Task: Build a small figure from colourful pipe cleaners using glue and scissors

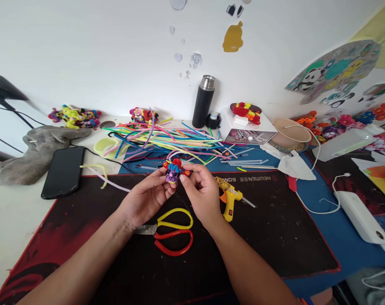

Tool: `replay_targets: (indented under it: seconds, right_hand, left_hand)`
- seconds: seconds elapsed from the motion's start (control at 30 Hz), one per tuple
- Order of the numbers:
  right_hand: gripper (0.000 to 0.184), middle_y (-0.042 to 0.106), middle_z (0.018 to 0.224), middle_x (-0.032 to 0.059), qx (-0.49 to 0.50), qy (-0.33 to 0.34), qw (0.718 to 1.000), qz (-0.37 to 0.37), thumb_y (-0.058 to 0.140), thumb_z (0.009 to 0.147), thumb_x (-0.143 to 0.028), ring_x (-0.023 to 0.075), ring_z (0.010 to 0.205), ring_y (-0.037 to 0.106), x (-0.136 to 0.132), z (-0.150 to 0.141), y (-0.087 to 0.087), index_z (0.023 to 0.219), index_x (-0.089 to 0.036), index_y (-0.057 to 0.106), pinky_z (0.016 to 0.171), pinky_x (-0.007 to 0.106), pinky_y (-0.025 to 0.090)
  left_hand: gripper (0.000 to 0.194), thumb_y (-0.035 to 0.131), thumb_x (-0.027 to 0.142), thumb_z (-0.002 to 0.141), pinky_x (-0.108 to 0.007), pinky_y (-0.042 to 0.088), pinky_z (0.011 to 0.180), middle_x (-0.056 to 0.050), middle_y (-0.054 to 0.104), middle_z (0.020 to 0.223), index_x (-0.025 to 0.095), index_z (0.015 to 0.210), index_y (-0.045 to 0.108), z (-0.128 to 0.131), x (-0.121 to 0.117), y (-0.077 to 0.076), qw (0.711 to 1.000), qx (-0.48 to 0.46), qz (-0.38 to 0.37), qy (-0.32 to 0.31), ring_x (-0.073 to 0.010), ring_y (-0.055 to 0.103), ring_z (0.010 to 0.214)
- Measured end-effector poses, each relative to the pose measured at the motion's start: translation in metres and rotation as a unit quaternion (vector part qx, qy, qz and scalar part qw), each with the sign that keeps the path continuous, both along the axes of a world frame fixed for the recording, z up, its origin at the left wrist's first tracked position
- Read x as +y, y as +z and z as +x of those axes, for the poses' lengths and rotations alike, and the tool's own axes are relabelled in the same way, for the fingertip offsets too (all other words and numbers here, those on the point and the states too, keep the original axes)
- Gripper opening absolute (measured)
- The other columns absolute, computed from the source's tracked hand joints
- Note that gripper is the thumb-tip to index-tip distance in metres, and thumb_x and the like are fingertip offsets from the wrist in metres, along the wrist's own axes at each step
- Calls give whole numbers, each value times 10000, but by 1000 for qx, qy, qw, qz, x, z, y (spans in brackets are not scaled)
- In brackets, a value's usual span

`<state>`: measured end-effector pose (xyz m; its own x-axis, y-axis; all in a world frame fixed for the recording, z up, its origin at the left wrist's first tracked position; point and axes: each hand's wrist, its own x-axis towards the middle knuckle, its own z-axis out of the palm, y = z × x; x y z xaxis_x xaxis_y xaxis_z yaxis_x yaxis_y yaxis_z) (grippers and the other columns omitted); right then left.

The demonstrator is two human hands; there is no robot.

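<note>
A small pipe-cleaner figure in red, blue and purple is held up over the dark desk mat. My left hand pinches it from the left side. On its right side, the fingers of my right hand close on a red round part with a yellow centre. Scissors with one yellow and one red handle lie below my hands, their blades partly hidden by my left wrist. Just right of my right hand rests a yellow glue gun, partly covered by that hand.
Loose pipe cleaners spread in a pile behind my hands. A phone and grey plush toy lie left. At the back stand a black thermos and white drawer box; a white power bank with cables lies right.
</note>
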<state>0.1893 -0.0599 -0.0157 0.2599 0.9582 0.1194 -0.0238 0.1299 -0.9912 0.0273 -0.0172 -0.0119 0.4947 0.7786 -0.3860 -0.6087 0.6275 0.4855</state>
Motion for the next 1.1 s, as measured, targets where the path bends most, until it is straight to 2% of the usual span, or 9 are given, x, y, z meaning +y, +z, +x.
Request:
replay_targets:
  seconds: [0.17,0.5,1.1]
  right_hand:
    - [106,479,642,-54,-8,-6,1000,11,749,968,-323,150,578,419,1,0,-1,1055,-264,733,586,309,346]
    - [100,467,641,-71,-14,2,999,51,706,975,-283,121,543,398,4,1,-6,1057,-227,716,542,283,325]
    - [148,454,621,-83,5,4,1000,25,728,956,-297,118,552,400,3,1,-2,1083,-222,733,561,282,331]
  left_hand:
    - [243,822,72,805,-230,656,742,-74,792,900,158,1025,765,-1,0,-3,1000,-1,3,-6,-157,754,756]
    - [255,821,53,820,-236,661,753,-79,800,906,143,1045,740,-3,0,-4,1000,-4,23,-11,-162,767,769]
    - [290,879,95,773,-227,653,748,-73,798,914,142,1031,755,-2,-1,-6,999,11,43,-3,-158,758,775]
